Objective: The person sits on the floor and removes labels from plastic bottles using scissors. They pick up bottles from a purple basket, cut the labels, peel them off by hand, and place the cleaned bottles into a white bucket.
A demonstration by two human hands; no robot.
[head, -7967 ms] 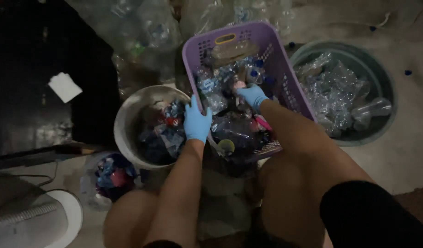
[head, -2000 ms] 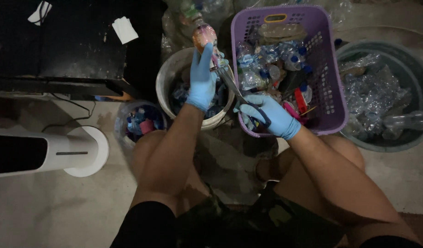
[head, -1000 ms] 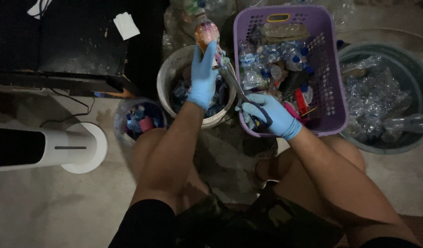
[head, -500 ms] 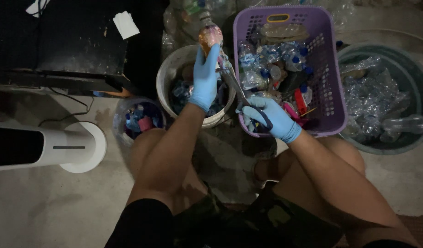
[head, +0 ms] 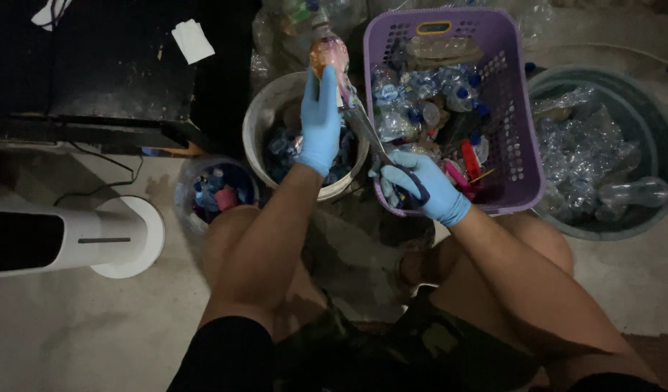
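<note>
Gripping a clear bottle (head: 329,54), orange-pink label, upright.

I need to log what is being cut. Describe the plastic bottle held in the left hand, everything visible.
The clear plastic bottle with a pinkish-orange label is gripped around its lower body by the blue-gloved left hand, held roughly upright above the grey round bucket. Its neck points away from the camera. The scissors in the blue-gloved right hand reach its lower right side; whether the blades touch it is unclear. Its contents cannot be told.

blue gloves cover both hands (head: 319,120); the basket (head: 519,94) is purple, the bucket (head: 265,120) cream, the tub (head: 649,131) grey-green, the shorts (head: 421,348) camouflage.
</note>
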